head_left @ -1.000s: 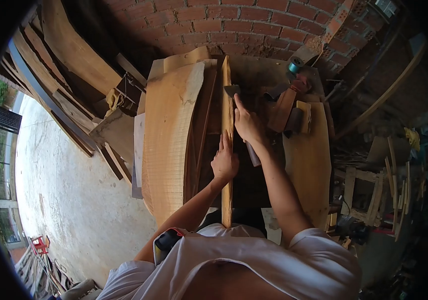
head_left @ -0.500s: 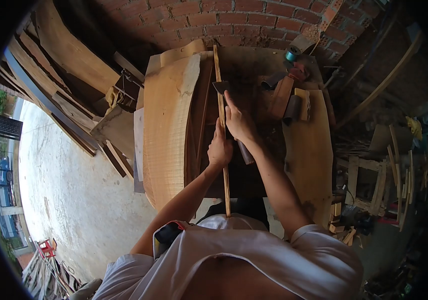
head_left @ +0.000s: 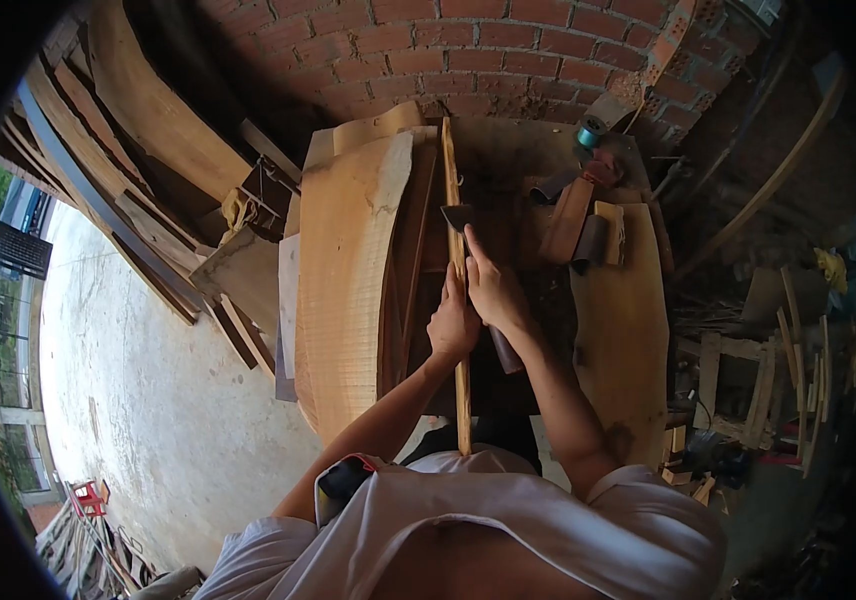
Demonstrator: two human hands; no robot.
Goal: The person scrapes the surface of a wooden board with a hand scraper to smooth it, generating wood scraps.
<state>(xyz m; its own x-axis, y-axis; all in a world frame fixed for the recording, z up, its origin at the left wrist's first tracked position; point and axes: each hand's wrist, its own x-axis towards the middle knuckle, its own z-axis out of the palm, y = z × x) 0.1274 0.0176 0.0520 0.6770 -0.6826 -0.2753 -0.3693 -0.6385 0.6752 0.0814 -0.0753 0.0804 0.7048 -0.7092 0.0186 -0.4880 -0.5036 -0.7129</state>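
Note:
A long thin wooden strip point(head_left: 463, 390) runs from my waist toward the brick wall. Wrapped round it at mid-length is my left hand point(head_left: 453, 322). My right hand point(head_left: 495, 292), just to the right and slightly farther along, grips a tool with a dark flat blade point(head_left: 459, 217) and a dark handle point(head_left: 506, 352) that shows below the hand. The right index finger stretches toward the blade, which lies against the strip. A small curl stands on the strip beyond the blade.
Wide boards point(head_left: 343, 290) lie left of the strip, and another board point(head_left: 623, 330) lies on the right. Beyond it are a wood block point(head_left: 568, 218), a dark tube point(head_left: 590, 243) and a teal spool point(head_left: 589, 133). More planks point(head_left: 153, 110) lean at the upper left.
The whole view has shifted, so the bench appears lower. The blade sits a little closer to my left hand along the strip. Both hands keep their holds.

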